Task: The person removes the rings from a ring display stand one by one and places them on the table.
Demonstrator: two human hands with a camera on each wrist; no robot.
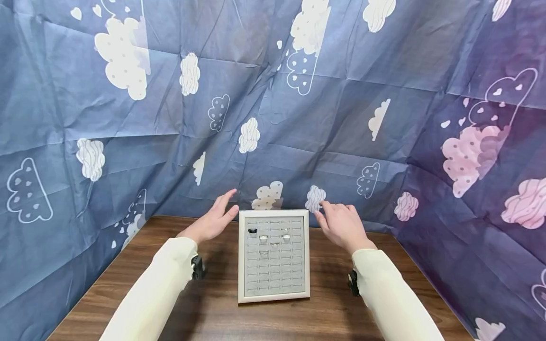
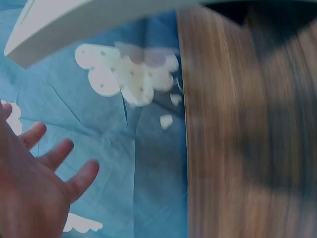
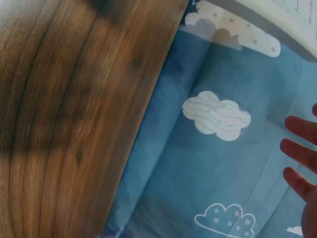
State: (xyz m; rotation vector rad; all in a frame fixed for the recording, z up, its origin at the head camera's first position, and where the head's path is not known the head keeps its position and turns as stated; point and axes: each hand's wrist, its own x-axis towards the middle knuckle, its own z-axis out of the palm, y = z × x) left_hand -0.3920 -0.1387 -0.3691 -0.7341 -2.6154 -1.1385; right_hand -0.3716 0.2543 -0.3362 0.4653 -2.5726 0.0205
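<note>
A white-framed ring display board with grey padding and rows of slots stands propped up on the wooden table. A black ring sits in its upper left slots. Right of it are several silver rings, among them a wide silver ring. My left hand hovers just left of the board's upper corner, fingers spread. On the other side my right hand is held a little apart from the frame, fingers loosely extended. Both hands hold nothing. The board's frame crosses the top of the left wrist view.
Dark wood tabletop stretches around the board. Blue cloth with a cloud print hangs behind it and along both sides of the table. Dark wrist cameras show below the cream sleeves.
</note>
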